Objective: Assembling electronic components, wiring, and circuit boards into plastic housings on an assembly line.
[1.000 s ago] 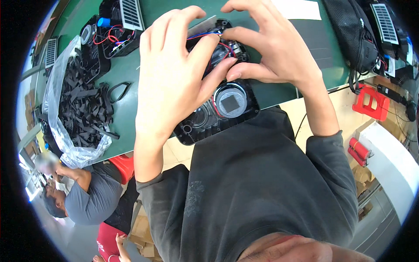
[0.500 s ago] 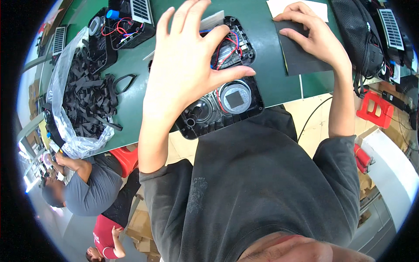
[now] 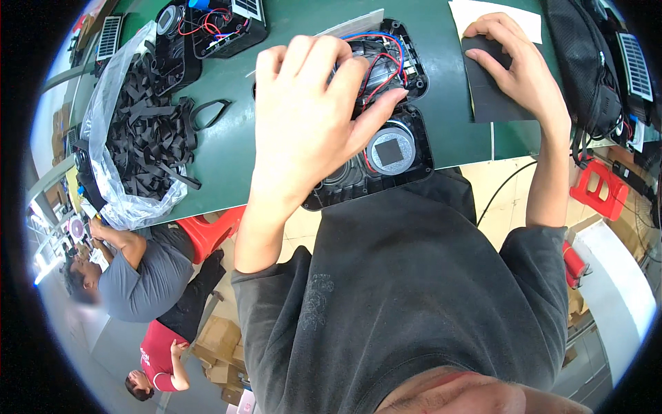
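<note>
An opened black plastic speaker casing (image 3: pixel 419 141) lies near the table edge, with red, blue and black wires (image 3: pixel 379 65) in its far half. In its near half sits a round grey speaker (image 3: pixel 390 150) with a dark square on its centre. My left hand (image 3: pixel 303 114) is over the casing's left side, its fingers bent and the thumb apart; nothing shows in it, though the fingertips are partly hidden. To the right, my right hand (image 3: pixel 517 65) rests its fingertips on a black sheet (image 3: pixel 493 100) lying over white paper (image 3: pixel 527 24). A gap shows between thumb and forefinger.
On the left, a clear plastic bag (image 3: pixel 103 159) holds many black straps (image 3: pixel 148 138). Behind it stand other open casings (image 3: pixel 231 41) with wires. A black mesh bag (image 3: pixel 576 69) lies at the right. Red stools (image 3: pixel 598 190) and two people (image 3: pixel 152 276) are beyond the table.
My left hand's fingers have gone from spread out to bent over the casing. My right hand stays on the black sheet. The whole view has shifted slightly.
</note>
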Tool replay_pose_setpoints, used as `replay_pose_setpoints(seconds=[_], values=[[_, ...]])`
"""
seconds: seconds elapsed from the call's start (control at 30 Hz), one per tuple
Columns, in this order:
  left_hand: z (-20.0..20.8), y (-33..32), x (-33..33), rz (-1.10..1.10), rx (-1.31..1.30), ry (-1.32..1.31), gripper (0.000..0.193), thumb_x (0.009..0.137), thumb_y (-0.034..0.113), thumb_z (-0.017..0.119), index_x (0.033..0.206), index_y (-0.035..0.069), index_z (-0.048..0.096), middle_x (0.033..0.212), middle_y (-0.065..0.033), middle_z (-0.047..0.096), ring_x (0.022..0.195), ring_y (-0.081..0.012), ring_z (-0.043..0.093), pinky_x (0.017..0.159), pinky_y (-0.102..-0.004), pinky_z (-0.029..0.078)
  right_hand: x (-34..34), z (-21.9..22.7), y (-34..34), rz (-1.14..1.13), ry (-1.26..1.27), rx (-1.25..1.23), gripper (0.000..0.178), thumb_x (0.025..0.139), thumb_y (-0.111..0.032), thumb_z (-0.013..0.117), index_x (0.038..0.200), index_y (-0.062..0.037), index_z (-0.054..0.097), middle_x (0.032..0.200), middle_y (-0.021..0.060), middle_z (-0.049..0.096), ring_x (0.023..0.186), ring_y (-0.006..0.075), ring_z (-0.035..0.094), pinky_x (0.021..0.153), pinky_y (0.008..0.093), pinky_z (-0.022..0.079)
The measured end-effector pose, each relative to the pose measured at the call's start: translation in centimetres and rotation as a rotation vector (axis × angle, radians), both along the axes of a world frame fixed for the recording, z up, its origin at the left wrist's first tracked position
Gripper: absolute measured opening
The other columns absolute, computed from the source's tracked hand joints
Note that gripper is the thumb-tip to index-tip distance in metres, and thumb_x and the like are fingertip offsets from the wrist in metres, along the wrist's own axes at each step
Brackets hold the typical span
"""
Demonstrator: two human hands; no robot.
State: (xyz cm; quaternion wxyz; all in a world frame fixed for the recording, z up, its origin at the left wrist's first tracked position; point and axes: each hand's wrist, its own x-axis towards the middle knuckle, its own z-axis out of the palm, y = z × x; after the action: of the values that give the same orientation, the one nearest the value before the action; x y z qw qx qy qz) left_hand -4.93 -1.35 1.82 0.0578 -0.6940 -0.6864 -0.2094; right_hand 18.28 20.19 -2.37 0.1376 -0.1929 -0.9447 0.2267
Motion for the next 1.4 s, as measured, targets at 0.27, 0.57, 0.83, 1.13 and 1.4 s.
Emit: replay_pose_setpoints(seconds=[0.27, 0.57, 0.83, 1.13, 1.4], values=[[-1.6, 0.1, 1.2, 0.015, -0.16, -0.219, 0.039, 0.09, 0.027, 0.078, 0.117, -0.001, 0.071, 0.11, -0.0131, 0.074, 0.105, -0.0283, 0.067, 0.098, -0.0423, 0.041, 0.0, -0.1, -0.5, 0.001, 0.063, 0.036, 0.023, 0.089, -0.008, 0.076, 0.106, -0.0025, 0.062, 0.106, 0.0111, 0.065, 0.107, 0.0324, 0.064, 0.094, 0.0398, 0.05], [-1.8, -0.3, 0.9, 0.041, -0.155, -0.576, 0.031, 0.088, 0.017, 0.082, 0.116, 0.007, 0.071, 0.1, -0.0052, 0.076, 0.096, -0.0188, 0.067, 0.1, -0.0351, 0.036, 0.2, -0.4, -1.2, -0.018, 0.209, 0.107, 0.019, 0.086, -0.003, 0.078, 0.101, -0.0016, 0.067, 0.104, 0.0092, 0.071, 0.098, 0.0279, 0.07, 0.089, 0.0358, 0.056], [-2.8, -0.4, 0.9, -0.018, 0.073, -0.579, 0.014, 0.087, 0.01, 0.082, 0.097, 0.005, 0.073, 0.094, -0.0075, 0.074, 0.092, -0.026, 0.069, 0.097, -0.04, 0.047, -1.6, 1.1, -3.4, 0.018, 0.43, 0.009, 0.015, 0.086, 0.001, 0.079, 0.099, -0.001, 0.071, 0.094, 0.0088, 0.072, 0.087, 0.0214, 0.072, 0.079, 0.0313, 0.057], [-2.1, -1.4, 1.9, -0.018, 0.079, -0.289, 0.018, 0.088, 0.009, 0.079, 0.102, 0.002, 0.071, 0.094, -0.0112, 0.07, 0.092, -0.032, 0.068, 0.103, -0.0461, 0.05, -2.1, -1.5, -2.6, -0.187, 0.227, -0.193, 0.033, 0.092, -0.003, 0.078, 0.123, -0.0035, 0.07, 0.105, 0.0054, 0.072, 0.097, 0.011, 0.069, 0.091, 0.0257, 0.056], [-2.8, -1.5, 2.7, 0.036, 0.153, -0.341, 0.013, 0.089, 0.005, 0.075, 0.1, 0.0, 0.069, 0.099, -0.0126, 0.069, 0.094, -0.0327, 0.067, 0.097, -0.0452, 0.052, -2.1, -0.1, -3.0, -0.144, 0.296, -0.276, 0.031, 0.091, -0.005, 0.079, 0.121, -0.0025, 0.072, 0.101, 0.0051, 0.075, 0.092, 0.0102, 0.07, 0.082, 0.0245, 0.055]])
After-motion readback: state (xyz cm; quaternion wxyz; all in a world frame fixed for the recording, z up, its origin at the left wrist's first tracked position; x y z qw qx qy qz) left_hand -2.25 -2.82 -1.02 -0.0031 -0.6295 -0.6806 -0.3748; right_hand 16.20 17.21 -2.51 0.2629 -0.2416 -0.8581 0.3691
